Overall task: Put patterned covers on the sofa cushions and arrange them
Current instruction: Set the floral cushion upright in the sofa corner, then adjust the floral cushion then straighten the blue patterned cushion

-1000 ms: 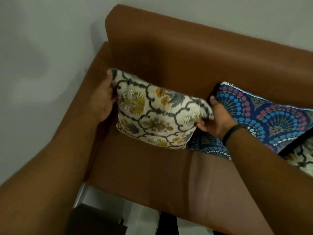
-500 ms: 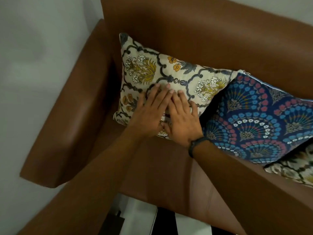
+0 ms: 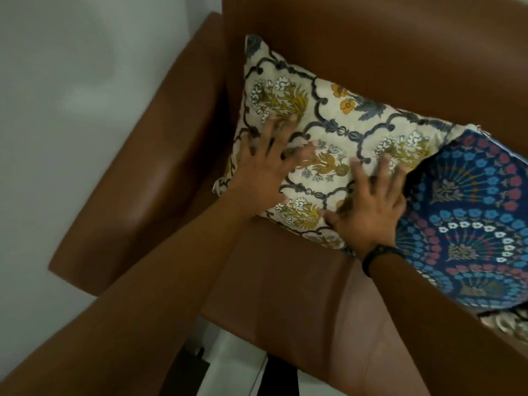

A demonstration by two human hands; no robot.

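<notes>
Pressing flat on the cream cushion (image 3: 337, 144), left hand (image 3: 263, 170) and right hand (image 3: 371, 207) grip nothing, fingers spread. Cushion leans against sofa (image 3: 371, 52) backrest, touching blue cushion (image 3: 471, 218).

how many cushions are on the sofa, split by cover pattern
Cream floral covers: 2, the cream floral cushion under both hands, and a second cream floral cushion barely showing at the right edge
Blue fan-pattern covers: 1, the blue cushion
Total: 3 cushions in view
</notes>
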